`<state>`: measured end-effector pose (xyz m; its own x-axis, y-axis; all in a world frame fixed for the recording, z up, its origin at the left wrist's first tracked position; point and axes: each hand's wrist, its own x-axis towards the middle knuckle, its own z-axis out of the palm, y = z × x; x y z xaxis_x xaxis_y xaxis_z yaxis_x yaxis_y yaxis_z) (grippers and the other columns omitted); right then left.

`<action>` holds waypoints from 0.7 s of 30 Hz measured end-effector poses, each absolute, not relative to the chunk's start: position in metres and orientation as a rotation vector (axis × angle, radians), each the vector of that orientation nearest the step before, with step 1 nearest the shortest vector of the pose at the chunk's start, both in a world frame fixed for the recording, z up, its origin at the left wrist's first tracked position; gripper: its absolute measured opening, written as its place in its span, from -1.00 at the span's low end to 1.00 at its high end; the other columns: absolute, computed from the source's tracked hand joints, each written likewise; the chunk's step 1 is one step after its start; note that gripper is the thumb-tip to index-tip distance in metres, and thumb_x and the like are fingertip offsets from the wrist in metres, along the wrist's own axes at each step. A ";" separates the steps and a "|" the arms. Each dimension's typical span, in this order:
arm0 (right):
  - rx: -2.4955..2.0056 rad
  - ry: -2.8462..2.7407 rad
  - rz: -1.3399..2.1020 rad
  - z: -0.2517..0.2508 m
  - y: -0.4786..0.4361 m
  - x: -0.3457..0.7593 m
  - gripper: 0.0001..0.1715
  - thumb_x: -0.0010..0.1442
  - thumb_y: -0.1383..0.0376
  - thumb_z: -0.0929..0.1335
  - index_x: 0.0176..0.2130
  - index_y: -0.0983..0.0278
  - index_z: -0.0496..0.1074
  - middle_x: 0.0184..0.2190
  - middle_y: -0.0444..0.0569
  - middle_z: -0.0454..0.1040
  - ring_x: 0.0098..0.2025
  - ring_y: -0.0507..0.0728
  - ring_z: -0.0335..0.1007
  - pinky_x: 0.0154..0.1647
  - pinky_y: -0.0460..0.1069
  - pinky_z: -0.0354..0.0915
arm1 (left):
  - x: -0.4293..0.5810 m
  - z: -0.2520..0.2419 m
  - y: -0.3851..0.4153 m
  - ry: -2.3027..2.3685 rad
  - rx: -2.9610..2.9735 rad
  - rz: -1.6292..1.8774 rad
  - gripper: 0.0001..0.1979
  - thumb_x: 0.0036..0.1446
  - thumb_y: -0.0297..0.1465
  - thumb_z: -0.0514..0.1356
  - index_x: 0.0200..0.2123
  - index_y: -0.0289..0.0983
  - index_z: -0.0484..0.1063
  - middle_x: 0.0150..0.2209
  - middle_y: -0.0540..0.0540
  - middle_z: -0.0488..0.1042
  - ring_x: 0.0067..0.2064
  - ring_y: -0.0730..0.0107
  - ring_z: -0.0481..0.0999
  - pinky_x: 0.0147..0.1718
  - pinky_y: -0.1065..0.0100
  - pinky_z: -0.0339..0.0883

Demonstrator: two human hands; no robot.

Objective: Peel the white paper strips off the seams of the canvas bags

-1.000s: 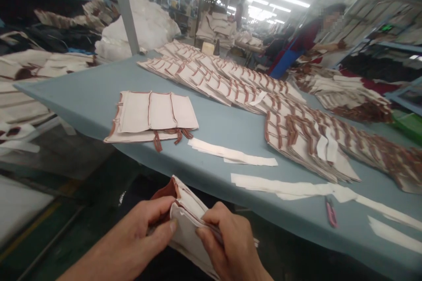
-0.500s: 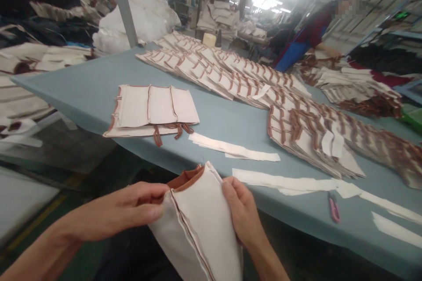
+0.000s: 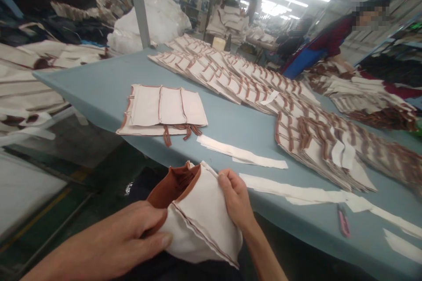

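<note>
Left hand (image 3: 132, 237) is clamped on the near side of a cream cloth bag (image 3: 201, 219), thumb pressed on its front. Right hand (image 3: 235, 199) pinches the bag's far top edge, fingers closed on the fabric. Bag sits just below the table (image 3: 105, 83) edge, mouth open w/ brown lining showing. On the table: a flat folded piece (image 3: 163, 107), white strips (image 3: 242, 153), fanned rows of pieces (image 3: 250, 85), pink clippers (image 3: 343, 221). Another person (image 3: 329, 44) works at the far side.

one held pouch (image 3: 201, 210), one small stack (image 3: 165, 107), one pink cutter (image 3: 343, 221), one co-worker (image 3: 332, 41).
</note>
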<state>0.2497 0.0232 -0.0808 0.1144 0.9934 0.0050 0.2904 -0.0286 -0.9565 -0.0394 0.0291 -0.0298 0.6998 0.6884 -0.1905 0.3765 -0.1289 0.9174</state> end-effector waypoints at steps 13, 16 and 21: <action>-1.253 -1.929 0.165 -0.082 -0.044 0.205 -0.54 0.45 -0.04 0.48 0.12 0.20 0.46 -0.01 0.11 0.70 -0.03 0.33 0.68 -0.01 0.17 0.57 | -0.008 -0.039 0.056 1.062 0.474 0.560 -0.69 0.26 -0.26 0.53 -0.04 -0.33 0.67 -0.16 -0.21 0.80 -0.24 0.10 0.77 -0.14 0.26 0.65; -1.317 -1.949 -0.038 -0.104 -0.054 0.196 -0.55 0.49 0.01 0.46 0.15 0.24 0.45 0.05 0.22 0.69 0.02 0.40 0.68 0.00 0.24 0.59 | -0.003 -0.035 0.062 1.107 0.392 0.607 -0.70 0.52 -0.36 0.25 0.19 -0.36 0.59 -0.05 -0.28 0.81 -0.19 0.11 0.82 -0.09 0.25 0.69; -1.366 -1.782 -0.109 -0.107 -0.036 0.207 -0.47 0.43 0.15 0.50 0.27 0.21 0.39 0.24 0.28 0.58 0.26 0.44 0.55 0.21 0.35 0.54 | 0.004 -0.021 0.058 1.097 0.353 0.623 -0.64 0.56 -0.38 0.18 0.28 -0.39 0.55 -0.08 -0.29 0.81 -0.32 0.13 0.80 -0.23 0.25 0.70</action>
